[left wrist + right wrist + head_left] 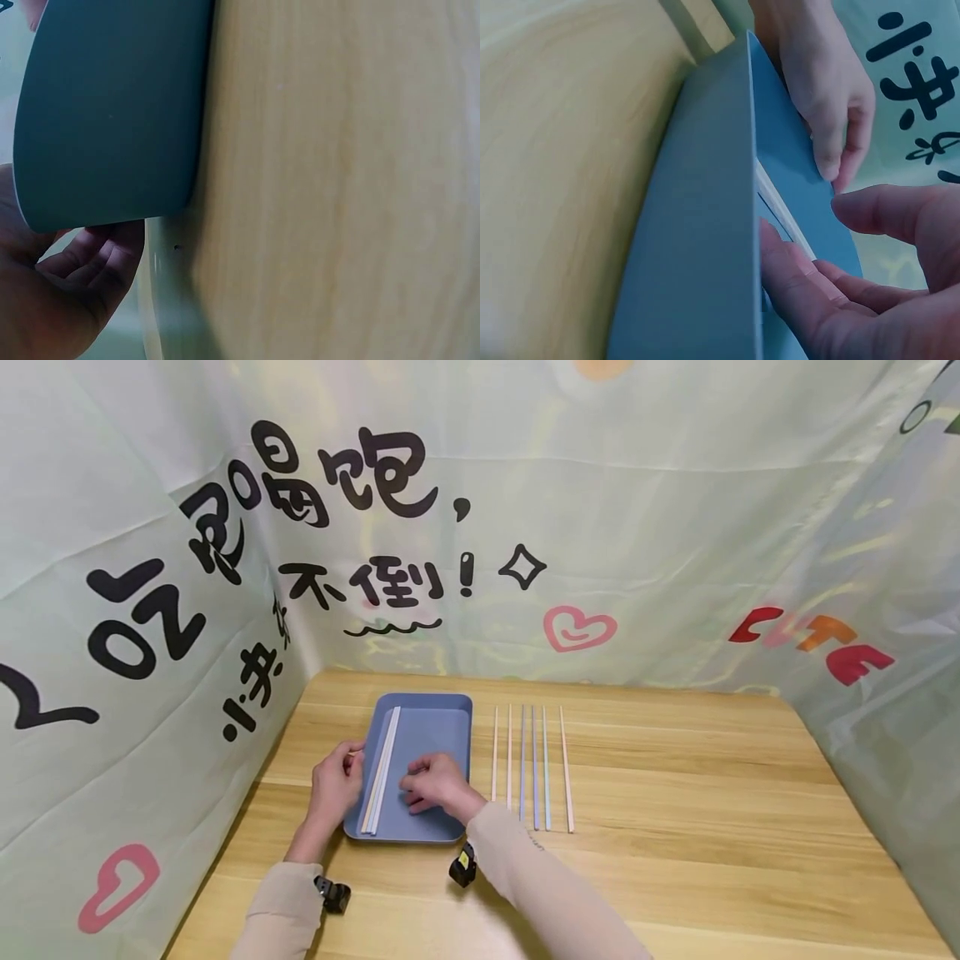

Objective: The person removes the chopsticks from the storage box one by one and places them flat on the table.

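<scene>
A blue tray (431, 739) lies on the table with several pale chopsticks (381, 772) bundled lengthwise along its left side. My left hand (336, 783) grips the tray's left rim; in the left wrist view its fingers (112, 259) bend against the tray's outer wall (112, 120). Over the middle of the tray hovers my right hand (438, 783), thumb and fingers spread apart with nothing between them. In the right wrist view its fingertips (776, 251) are partly behind the tray's near wall (697, 217).
To the right of the tray, several pink, purple and light blue chopsticks (534, 768) lie spaced in a row on the wooden table (697, 810). Printed cloth (660, 552) hangs along the back and both sides.
</scene>
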